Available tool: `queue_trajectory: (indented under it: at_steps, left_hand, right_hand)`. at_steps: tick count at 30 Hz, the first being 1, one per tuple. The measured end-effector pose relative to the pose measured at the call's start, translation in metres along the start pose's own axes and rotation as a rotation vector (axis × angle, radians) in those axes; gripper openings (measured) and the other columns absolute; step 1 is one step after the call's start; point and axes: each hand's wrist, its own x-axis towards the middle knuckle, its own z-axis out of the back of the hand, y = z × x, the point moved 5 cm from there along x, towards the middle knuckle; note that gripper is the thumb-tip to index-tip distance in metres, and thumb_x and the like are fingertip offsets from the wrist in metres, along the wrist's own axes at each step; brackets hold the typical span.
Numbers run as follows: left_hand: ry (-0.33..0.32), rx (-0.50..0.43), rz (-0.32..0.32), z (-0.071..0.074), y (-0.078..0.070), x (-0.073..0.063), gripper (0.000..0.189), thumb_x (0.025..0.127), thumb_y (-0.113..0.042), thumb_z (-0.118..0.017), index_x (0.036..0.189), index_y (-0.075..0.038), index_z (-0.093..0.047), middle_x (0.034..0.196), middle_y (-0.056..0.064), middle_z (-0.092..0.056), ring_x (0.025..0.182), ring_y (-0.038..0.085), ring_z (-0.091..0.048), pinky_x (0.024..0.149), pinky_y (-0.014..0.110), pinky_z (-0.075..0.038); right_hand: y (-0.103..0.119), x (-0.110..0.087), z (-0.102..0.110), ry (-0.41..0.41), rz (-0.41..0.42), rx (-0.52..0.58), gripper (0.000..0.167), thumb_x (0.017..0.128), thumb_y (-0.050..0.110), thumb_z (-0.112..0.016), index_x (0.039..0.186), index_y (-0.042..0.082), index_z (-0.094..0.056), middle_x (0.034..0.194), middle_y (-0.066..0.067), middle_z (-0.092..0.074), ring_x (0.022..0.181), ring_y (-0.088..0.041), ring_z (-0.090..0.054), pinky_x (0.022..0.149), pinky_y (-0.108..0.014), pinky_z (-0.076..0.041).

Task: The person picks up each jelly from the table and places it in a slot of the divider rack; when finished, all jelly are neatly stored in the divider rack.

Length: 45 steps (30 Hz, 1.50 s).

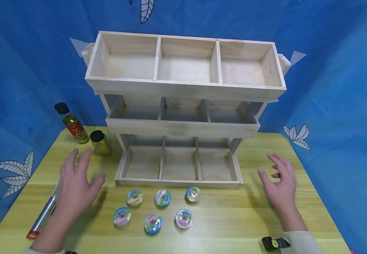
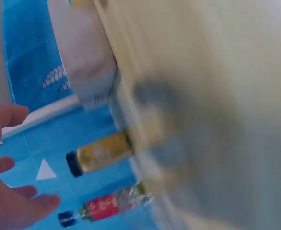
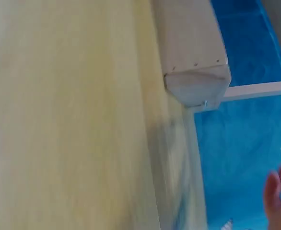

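My left hand hovers over the left side of the table with its fingers spread, holding nothing. Partly hidden beneath it lies a long utensil with a silver handle and a red end; its wire-like head is mostly covered. Just beyond the fingers stand a dark-capped jar of yellow contents and a bottle with a red label, both also in the left wrist view. On the right, my right hand is held above the table, fingers loosely bent around nothing. Several small lidded cups sit between the hands.
A three-tier wooden shelf stands at the back of the table, each tier split into three compartments. Blue cloth with leaf prints hangs behind and at both sides. A dark wrist strap is by the right sleeve.
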Motion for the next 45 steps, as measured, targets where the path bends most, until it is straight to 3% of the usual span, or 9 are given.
queue_trajectory:
  at_steps: [4,10,13,17,22,27,32,39,45]
  left_hand:
    - [0.068,-0.198,0.078,-0.006,-0.005,-0.018,0.078,0.077,-0.014,-0.086,0.143,0.002,-0.046,0.141,0.031,-0.040,0.118,0.052,-0.045,0.090,0.066,-0.044]
    - [0.287,-0.388,0.273,-0.014,-0.002,-0.050,0.063,0.084,-0.021,-0.084,0.135,0.001,-0.052,0.128,0.024,-0.054,0.105,0.040,-0.061,0.079,0.036,-0.058]
    - [0.374,-0.446,0.345,-0.019,0.001,-0.064,0.049,0.087,-0.022,-0.080,0.126,0.000,-0.059,0.120,0.019,-0.063,0.099,0.029,-0.066,0.077,0.029,-0.058]
    - [0.470,-0.476,0.393,-0.029,0.001,-0.077,0.037,0.087,-0.019,-0.081,0.116,-0.003,-0.065,0.110,0.009,-0.069,0.091,0.016,-0.067,0.076,0.026,-0.056]
    - [0.649,-0.585,0.479,-0.040,-0.001,-0.089,0.048,0.083,-0.020,-0.084,0.122,-0.002,-0.062,0.111,0.008,-0.065,0.097,0.020,-0.062,0.077,0.029,-0.055]
    - [0.773,-0.765,0.462,-0.050,-0.006,-0.094,0.057,0.079,-0.012,-0.086,0.126,0.003,-0.057,0.107,0.013,-0.062,0.095,0.028,-0.062,0.075,0.032,-0.058]
    - [0.824,-0.852,0.446,-0.054,-0.009,-0.097,0.060,0.076,-0.005,-0.086,0.128,0.001,-0.056,0.109,0.016,-0.058,0.088,0.029,-0.063,0.073,0.034,-0.058]
    - [0.757,-0.925,0.315,-0.057,-0.013,-0.097,0.055,0.077,-0.002,-0.084,0.125,0.004,-0.057,0.118,0.022,-0.055,0.092,0.024,-0.065,0.075,0.034,-0.059]
    - [0.676,-0.861,0.236,-0.057,-0.016,-0.096,0.051,0.076,-0.003,-0.086,0.119,0.004,-0.060,0.114,0.019,-0.058,0.091,0.019,-0.065,0.076,0.032,-0.059]
  right_hand:
    - [-0.009,0.002,-0.016,0.086,-0.210,0.225,0.046,0.088,-0.004,-0.072,0.132,0.006,-0.064,0.127,-0.002,-0.057,0.091,-0.018,-0.052,0.062,-0.016,-0.046]
    - [-0.009,0.011,-0.045,0.308,-0.312,0.491,0.039,0.096,0.001,-0.065,0.134,-0.004,-0.057,0.118,-0.006,-0.058,0.085,-0.015,-0.058,0.064,-0.025,-0.053]
    - [-0.009,0.014,-0.058,0.408,-0.363,0.557,0.041,0.098,0.005,-0.063,0.136,-0.007,-0.053,0.127,-0.009,-0.057,0.093,-0.017,-0.060,0.067,-0.028,-0.056]
    - [-0.009,0.016,-0.070,0.492,-0.410,0.549,0.042,0.099,0.008,-0.063,0.136,-0.008,-0.052,0.133,-0.020,-0.053,0.100,-0.018,-0.062,0.071,-0.030,-0.057]
    - [-0.012,0.016,-0.076,0.513,-0.471,0.552,0.042,0.097,0.005,-0.064,0.134,-0.010,-0.052,0.129,-0.029,-0.051,0.098,-0.016,-0.064,0.073,-0.032,-0.058]
    - [-0.019,0.015,-0.075,0.534,-0.512,0.556,0.044,0.094,0.002,-0.066,0.133,-0.012,-0.052,0.134,-0.031,-0.048,0.100,-0.013,-0.064,0.075,-0.030,-0.057]
    - [-0.024,0.014,-0.074,0.592,-0.497,0.557,0.044,0.093,0.000,-0.066,0.133,-0.012,-0.053,0.139,-0.032,-0.047,0.104,-0.013,-0.064,0.077,-0.029,-0.056]
    - [-0.035,0.009,-0.075,0.630,-0.482,0.518,0.044,0.092,0.000,-0.068,0.133,-0.010,-0.055,0.124,-0.023,-0.058,0.090,-0.015,-0.063,0.067,-0.027,-0.053]
    - [-0.035,0.008,-0.074,0.636,-0.484,0.521,0.045,0.092,0.001,-0.069,0.134,-0.010,-0.054,0.121,-0.028,-0.058,0.090,-0.015,-0.063,0.065,-0.028,-0.053]
